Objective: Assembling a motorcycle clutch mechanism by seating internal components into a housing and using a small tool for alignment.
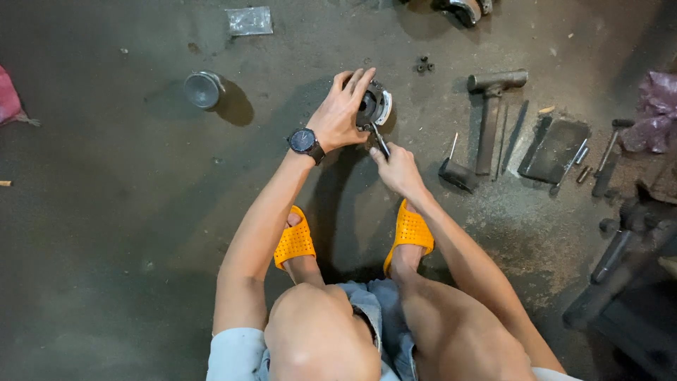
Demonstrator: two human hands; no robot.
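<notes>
Everything sat on a grimy concrete floor (106, 233), person squatting in orange sandals (295, 243). Taking the round metal part (374, 106) as the landmark: a big hammer (490, 116) lay well off to its right, with a flat dark plate (557, 149) further right. A small metal cup (203, 89) stood well to its left. The left hand (340, 113), watch on the wrist, was curled over the part, gripping it. The right hand (396, 169), just below it, was closed around a thin dark tool (379, 139) poking into the part.
</notes>
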